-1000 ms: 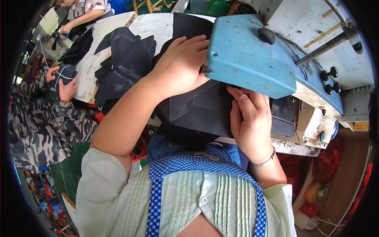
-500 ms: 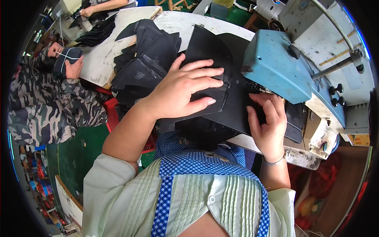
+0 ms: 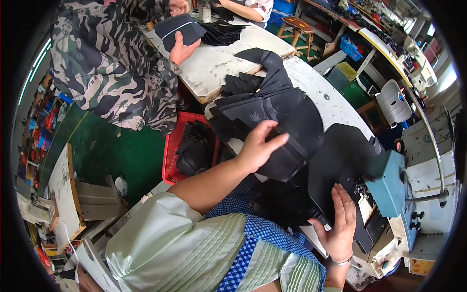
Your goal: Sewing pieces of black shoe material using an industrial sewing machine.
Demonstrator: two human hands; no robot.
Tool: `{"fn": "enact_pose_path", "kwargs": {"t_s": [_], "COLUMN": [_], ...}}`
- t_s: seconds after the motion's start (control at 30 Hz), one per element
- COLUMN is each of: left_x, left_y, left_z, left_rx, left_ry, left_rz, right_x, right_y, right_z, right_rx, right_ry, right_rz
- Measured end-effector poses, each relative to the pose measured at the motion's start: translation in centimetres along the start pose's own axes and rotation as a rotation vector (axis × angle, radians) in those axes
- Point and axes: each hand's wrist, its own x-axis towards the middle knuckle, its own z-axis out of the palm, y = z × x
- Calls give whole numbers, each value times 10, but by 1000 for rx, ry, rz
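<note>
My left hand [image 3: 260, 148] grips the edge of a black cut piece [image 3: 292, 148], thumb on top; the piece is smeared by motion and lies over the pile, and some fingertips are hidden. Under and beyond it a heap of black cut pieces [image 3: 272, 73] fans out on the white table. My right hand [image 3: 338, 221], with a band at the wrist, rests its fingers on a wide black sheet [image 3: 328, 168], thumb apart. That sheet reaches up to the blue-headed machine [image 3: 386, 182], just beyond my right fingers.
A red basket [image 3: 168, 158] holding black pieces stands left of the table. Beyond it a person in camouflage [image 3: 112, 68] holds a dark bundle [image 3: 180, 29]. The white table [image 3: 311, 78] curves away; a wooden stool [image 3: 297, 25] stands further back. A bent metal rod [image 3: 430, 131] rises at right.
My view has swung left, bringing the red basket and co-worker closer in. My left hand has left the sheet by the machine and now grips a piece over the pile.
</note>
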Motion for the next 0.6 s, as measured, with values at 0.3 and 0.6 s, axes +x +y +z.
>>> {"fn": "enact_pose_path", "kwargs": {"t_s": [0.3, 0.6], "left_x": [0, 148], "left_y": [-75, 75], "left_z": [12, -38], "left_rx": [831, 1043], "left_ry": [-362, -46], "left_rz": [279, 432], "right_x": [9, 8], "right_y": [-1, -5], "right_z": [6, 5], "right_rx": [-13, -92], "right_ry": [38, 9], "right_rz": [44, 53]}}
